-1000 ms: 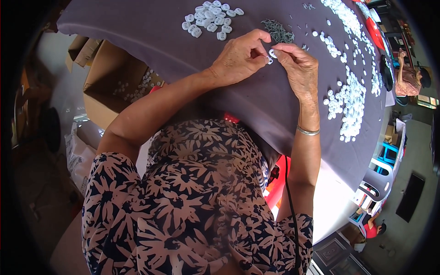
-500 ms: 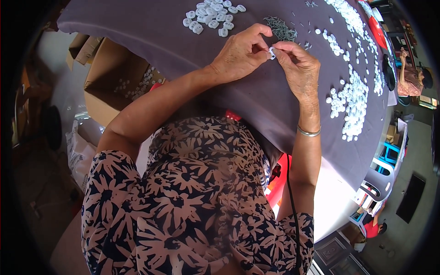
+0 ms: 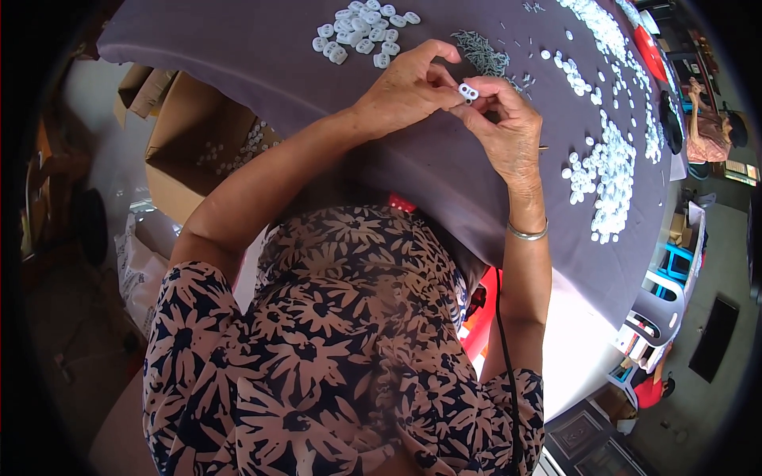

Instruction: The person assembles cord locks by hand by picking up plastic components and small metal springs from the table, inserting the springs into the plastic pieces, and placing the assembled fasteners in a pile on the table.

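A small white plastic piece with two dark holes (image 3: 468,93) is pinched up above the cloth, its holed face turned toward me. My left hand (image 3: 409,89) grips it from the left between thumb and fingers, with the index finger raised and bent. From the right, my right hand (image 3: 508,127) closes thumb and fingertips on the same piece. Just beyond the fingers lies a heap of small grey screws (image 3: 482,52). Farther left is a pile of white oval pieces (image 3: 361,32) that look alike with their holes.
Many small round white pieces (image 3: 609,182) are spread along the right of the dark tablecloth (image 3: 270,47). Left of the table, an open cardboard box (image 3: 178,139) holds more white pieces. A black cord (image 3: 506,341) hangs by my right arm. Another person (image 3: 709,135) is at the far right.
Both hands have shifted slightly left, still together. The white piece has turned, so its two holes now face me. My right fingers have changed their hold on it.
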The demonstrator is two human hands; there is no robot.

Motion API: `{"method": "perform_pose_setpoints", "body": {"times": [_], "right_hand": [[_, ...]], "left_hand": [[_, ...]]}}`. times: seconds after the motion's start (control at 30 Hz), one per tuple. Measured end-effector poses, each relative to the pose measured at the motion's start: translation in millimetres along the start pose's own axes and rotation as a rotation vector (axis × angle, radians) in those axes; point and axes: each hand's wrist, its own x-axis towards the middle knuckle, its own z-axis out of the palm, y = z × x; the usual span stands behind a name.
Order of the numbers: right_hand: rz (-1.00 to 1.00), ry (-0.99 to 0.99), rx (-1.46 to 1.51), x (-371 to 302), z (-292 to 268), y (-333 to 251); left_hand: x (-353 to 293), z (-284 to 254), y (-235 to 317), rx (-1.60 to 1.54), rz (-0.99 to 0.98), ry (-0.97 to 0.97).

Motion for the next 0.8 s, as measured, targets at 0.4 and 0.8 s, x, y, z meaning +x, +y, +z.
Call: {"method": "perform_pose_setpoints", "body": {"times": [0.4,0.8], "right_hand": [[-0.239,0.072,-0.192,0,2,-12],[-0.295,0.068,-0.385,-2,6,-18]], "left_hand": [[-3,-9,14,-0.011,0.007,-0.058],[-4,-1,-4,-0.097,0.001,-0.031]]}}
